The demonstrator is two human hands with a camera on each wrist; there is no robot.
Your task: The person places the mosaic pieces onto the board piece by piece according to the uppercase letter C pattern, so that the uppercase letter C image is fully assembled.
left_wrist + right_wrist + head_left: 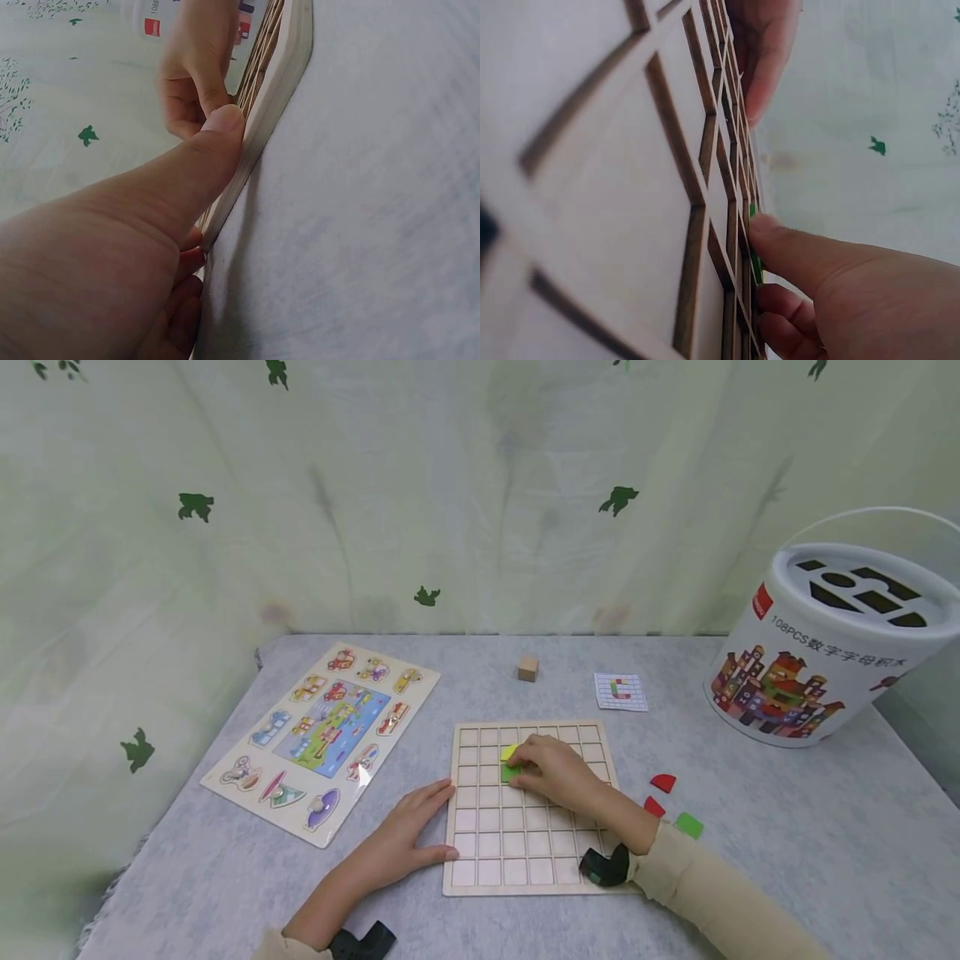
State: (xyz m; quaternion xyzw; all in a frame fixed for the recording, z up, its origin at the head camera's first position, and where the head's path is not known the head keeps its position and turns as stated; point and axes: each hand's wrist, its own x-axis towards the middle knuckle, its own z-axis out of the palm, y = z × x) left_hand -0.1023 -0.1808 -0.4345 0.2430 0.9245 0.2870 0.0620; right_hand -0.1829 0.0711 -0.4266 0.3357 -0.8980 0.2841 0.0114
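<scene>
A wooden grid board (pixel 525 889) lies flat on the table, with a green tile (pixel 510 773) and a yellow piece (pixel 509 751) in neighbouring cells of its upper left part. My right hand (pixel 558 774) reaches over the board and pinches the green tile between thumb and fingers; in the right wrist view the thumb is on the green tile (pixel 755 247). The fingers partly cover both pieces. My left hand (pixel 408 831) rests at the board's left edge, its fingertips and thumb touching the side. In the left wrist view, the thumb (pixel 217 127) lies against that edge.
Two red pieces (pixel 663 783) and a green piece (pixel 688 825) lie right of the board. Behind it are a wooden cube (pixel 528 669) and a pattern card (pixel 621 692). A picture puzzle board (pixel 322 839) lies left; a white bucket (pixel 817 635) stands back right.
</scene>
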